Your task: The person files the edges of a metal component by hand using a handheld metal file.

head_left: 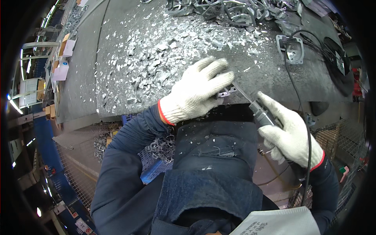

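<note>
My left hand (197, 89), in a white knit glove with a red cuff, is closed on a small silver metal casting (226, 93) at the table's front edge. The glove hides most of the casting. My right hand (291, 133), gloved alike, wraps round the dark grey body of a handheld power tool (263, 112). A thin metal file-like blade (243, 92) juts from the tool toward the casting, its tip close to my left fingers. Whether the blade touches the casting, I cannot tell.
Metal flakes (156, 58) cover much of the grey table (129, 11). A heap of metal rings and offcuts (235, 11) lies at the back. To the right are a square metal housing (290, 49) and a black cable (294, 84). A blue crate (154, 166) holds metal pieces below.
</note>
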